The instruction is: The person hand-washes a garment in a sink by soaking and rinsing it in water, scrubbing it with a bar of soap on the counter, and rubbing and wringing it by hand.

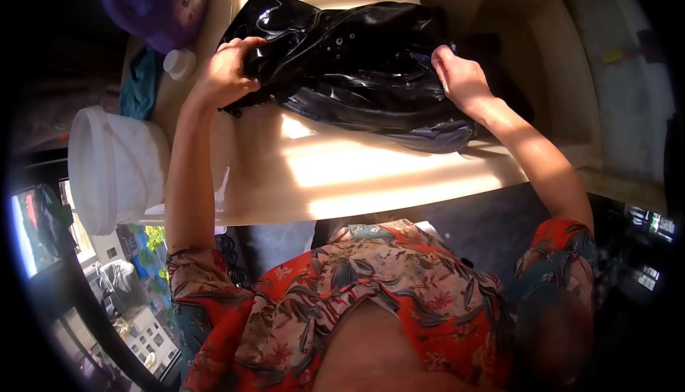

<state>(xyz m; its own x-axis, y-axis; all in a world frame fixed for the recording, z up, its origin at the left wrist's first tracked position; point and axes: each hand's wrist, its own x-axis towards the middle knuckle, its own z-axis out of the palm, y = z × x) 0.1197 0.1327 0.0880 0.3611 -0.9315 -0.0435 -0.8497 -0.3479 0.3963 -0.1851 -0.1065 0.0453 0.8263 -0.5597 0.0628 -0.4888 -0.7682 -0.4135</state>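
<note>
A wet, shiny black garment [357, 63] lies bunched across the pale sink counter [250, 163]. Its exact kind cannot be made out; small round bright spots show near its middle. At its left end, my left hand [232, 74] has curled fingers and thumb on the cloth, gripping its edge. My right hand [460, 78] pinches the cloth at the right end, with fingertips pressed together. Part of the garment hangs toward the basin [556, 71] on the right, where shadow hides detail.
A purple jug [157, 6] stands at the back left, with a white cap [180, 64] near it. Teal cloth [141, 85] lies beside a white bucket [118, 167] at the left edge. A window [135, 299] is at lower left.
</note>
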